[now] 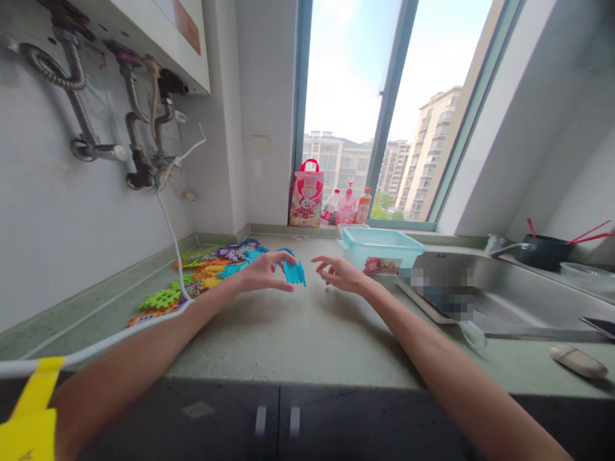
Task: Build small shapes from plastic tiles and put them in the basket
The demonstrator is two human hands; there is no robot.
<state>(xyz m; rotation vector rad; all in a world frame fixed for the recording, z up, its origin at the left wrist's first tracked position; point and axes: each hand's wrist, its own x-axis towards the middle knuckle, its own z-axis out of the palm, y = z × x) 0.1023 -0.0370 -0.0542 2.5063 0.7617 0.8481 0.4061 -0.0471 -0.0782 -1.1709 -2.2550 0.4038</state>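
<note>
Over the counter, my left hand [262, 272] has its thumb and fingers around a bright blue interlocking toy tile [295, 273] with notched edges. Its fingertips meet the tile's near side; part of their contact is hidden. A short gap to the right, my right hand [340, 274] is open, fingers loosely bent and apart, holding nothing. Left of and behind my left hand lies a spread of colourful interlocking tiles [206, 272] in green, orange, yellow, purple and blue. Just beyond my right hand stands a light-teal plastic tub [384, 246] with a picture label.
A white cable [170, 224] hangs across the left side, past the tiles. On the right are a steel sink [538, 288], a dark pot [548, 251] and a soap-like bar [579, 362]. A pink bag [306, 202] and several bottles [346, 206] stand by the window.
</note>
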